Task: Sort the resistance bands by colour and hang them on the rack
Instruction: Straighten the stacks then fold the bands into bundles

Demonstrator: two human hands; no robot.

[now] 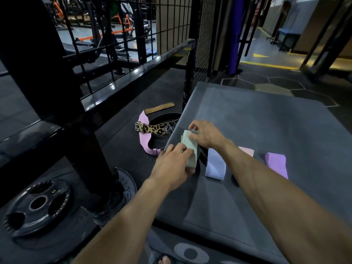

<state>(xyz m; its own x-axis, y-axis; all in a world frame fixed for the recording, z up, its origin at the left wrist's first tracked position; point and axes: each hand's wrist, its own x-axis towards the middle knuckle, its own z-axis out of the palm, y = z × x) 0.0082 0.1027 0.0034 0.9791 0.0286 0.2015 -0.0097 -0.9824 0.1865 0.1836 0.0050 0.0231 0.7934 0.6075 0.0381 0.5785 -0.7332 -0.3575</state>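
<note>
**Sorting the green bands on the grey pad**

The step in hand looks like the sorting, not yet the hanging. Both hands work on a small stack of pale green bands (188,149), which sits on the grey pad (266,130), close to its left edge. The left hand (171,166) holds the near end of the stack, with the fingers curled over the top and the thumb below. The right hand (204,135) pinches the far end with bent fingertips, as if it squares the pile or separates one layer; which of the two I cannot tell.

To the right of the green stack there are three other bands on the pad: first a lilac band (215,167) just beside it, then a pink band (246,151) partly hidden behind the right forearm, and further right a purple band (276,163). So the colours seem already mostly divided.

The next move, in my judgement, calls for a firm grip on the whole green stack, so that no loose layer slides off, and then carrying it to the black rack (80,130), which stands to the left of the pad.

The green stack is very near the pad's left edge, so a push to the left could drop it to the floor. Below that edge lie a leopard belt (158,128) and a pink strip (144,134). The far half of the pad offers open room.
</note>
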